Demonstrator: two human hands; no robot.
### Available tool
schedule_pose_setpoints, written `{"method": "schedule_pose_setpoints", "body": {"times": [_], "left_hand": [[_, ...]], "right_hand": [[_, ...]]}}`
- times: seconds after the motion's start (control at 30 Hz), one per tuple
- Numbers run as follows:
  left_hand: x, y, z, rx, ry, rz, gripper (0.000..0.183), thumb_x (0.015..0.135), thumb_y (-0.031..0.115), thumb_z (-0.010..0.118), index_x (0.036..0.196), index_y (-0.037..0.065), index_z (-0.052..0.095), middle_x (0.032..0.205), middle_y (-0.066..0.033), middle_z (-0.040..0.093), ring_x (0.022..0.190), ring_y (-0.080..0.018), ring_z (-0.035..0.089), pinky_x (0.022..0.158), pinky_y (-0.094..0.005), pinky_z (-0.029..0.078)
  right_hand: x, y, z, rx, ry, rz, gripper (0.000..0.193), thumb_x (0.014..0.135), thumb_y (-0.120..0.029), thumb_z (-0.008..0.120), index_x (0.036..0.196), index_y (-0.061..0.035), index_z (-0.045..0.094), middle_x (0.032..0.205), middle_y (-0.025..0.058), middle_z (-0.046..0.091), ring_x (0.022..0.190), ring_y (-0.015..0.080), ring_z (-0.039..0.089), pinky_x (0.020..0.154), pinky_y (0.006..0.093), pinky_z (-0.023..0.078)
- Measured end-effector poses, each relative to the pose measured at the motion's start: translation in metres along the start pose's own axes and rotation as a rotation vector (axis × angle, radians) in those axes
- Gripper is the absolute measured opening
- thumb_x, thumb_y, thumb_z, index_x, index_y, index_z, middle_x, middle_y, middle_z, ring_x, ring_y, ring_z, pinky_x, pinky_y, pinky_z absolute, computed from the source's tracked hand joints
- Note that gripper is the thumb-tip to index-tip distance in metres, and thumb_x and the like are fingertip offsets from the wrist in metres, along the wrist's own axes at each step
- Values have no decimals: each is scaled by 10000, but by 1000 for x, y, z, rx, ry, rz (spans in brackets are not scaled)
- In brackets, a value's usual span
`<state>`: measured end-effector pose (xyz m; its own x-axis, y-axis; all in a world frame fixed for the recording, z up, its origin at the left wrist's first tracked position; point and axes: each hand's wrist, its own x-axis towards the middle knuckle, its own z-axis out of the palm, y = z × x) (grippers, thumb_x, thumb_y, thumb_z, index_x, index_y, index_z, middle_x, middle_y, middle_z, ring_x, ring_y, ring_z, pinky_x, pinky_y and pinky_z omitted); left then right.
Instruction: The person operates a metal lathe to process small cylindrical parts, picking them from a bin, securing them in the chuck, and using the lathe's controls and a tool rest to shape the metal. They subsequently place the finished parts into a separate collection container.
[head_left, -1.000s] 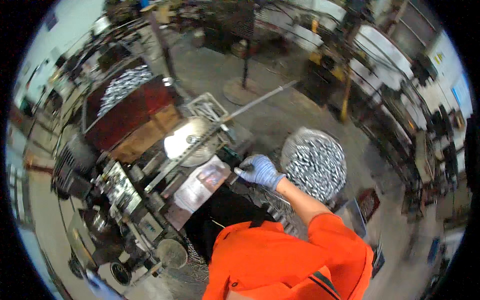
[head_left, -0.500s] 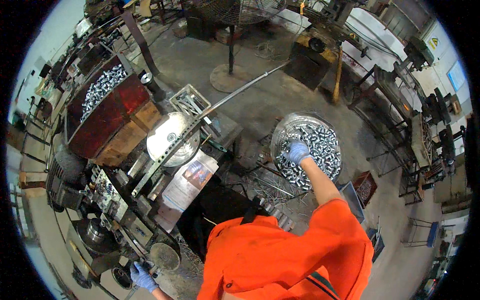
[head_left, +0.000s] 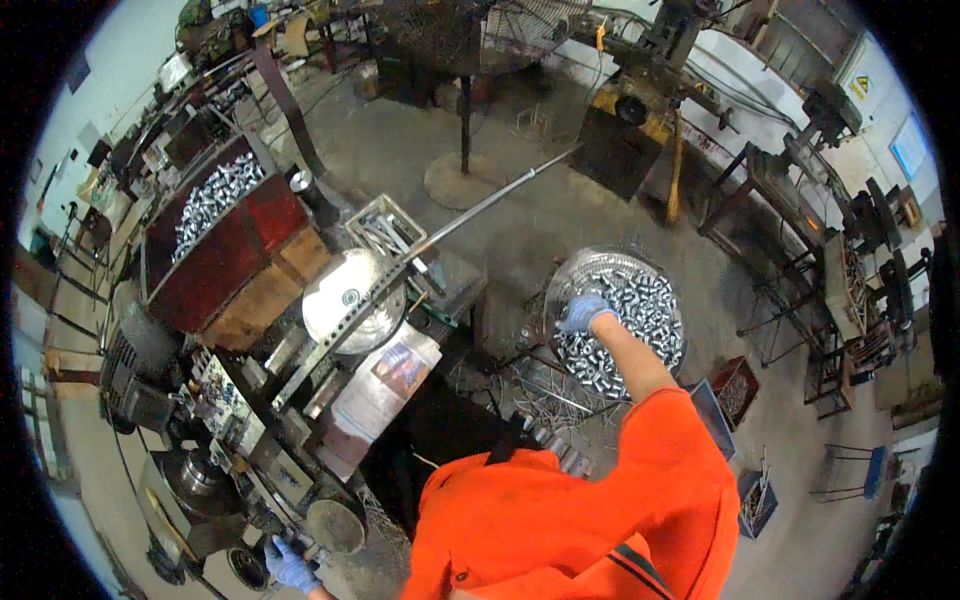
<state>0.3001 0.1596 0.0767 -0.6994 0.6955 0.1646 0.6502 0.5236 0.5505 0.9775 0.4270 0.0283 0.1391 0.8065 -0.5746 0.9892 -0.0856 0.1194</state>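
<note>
My right hand, in a pale blue glove, is at the left part of a round perforated metal basin. Its fingers are curled down against a heap of short, shiny metal sleeves; whatever is between them is too small to make out. At the lower left, my left hand, gloved alike, rests at the front of a machine. Its fingers look bent round a lever handle, which is partly hidden by the glove. A round metal disc sits just above that hand.
A red bin of similar sleeves stands at the left, beside a large shiny disc. A long bar reaches across toward the back. A printed sheet lies on the machine. Right of the basin are a rusty-red box and a stool.
My right hand has moved leftward over the heap, nearer the basin's left side. My left hand stays at the handle. The whole view has shifted slightly.
</note>
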Motion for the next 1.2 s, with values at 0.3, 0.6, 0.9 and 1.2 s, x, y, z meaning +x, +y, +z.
{"method": "schedule_pose_setpoints", "body": {"times": [0.3, 0.6, 0.9, 1.2], "left_hand": [[6, -8, 5, 238, 34, 33, 364, 881, 336, 506, 892, -7, 629, 761, -152, 637, 635, -285, 580, 601, -390, 440], [3, 13, -25, -215, 16, 172, 289, 879, 213, 536, 947, -60, 599, 757, -135, 622, 651, -172, 503, 637, -312, 430], [-42, -68, -170, 151, 344, -106, 225, 848, 236, 583, 966, 61, 664, 855, -151, 660, 710, -242, 641, 668, -330, 488], [-152, -139, -215, 473, 328, -452, 240, 858, 262, 534, 962, 91, 667, 813, -154, 654, 720, -285, 633, 679, -372, 485]], "right_hand": [[-8, -1, 23, 243, 375, 6, 609, 726, -553, 570, 954, 5, 655, 902, 190, 651, 858, 336, 621, 816, 387, 473], [-33, -103, -42, 837, 581, -407, 373, 730, -367, 703, 886, -29, 688, 794, 193, 651, 939, 302, 587, 865, 342, 441], [-185, -369, -177, 526, 541, -1496, 280, 735, -272, 693, 923, -65, 688, 1129, 192, 540, 1011, 327, 563, 875, 364, 451], [-243, -570, -183, -481, 535, -1565, 601, 733, -536, 556, 956, 15, 649, 1049, 230, 578, 1011, 362, 503, 974, 406, 336]]}}
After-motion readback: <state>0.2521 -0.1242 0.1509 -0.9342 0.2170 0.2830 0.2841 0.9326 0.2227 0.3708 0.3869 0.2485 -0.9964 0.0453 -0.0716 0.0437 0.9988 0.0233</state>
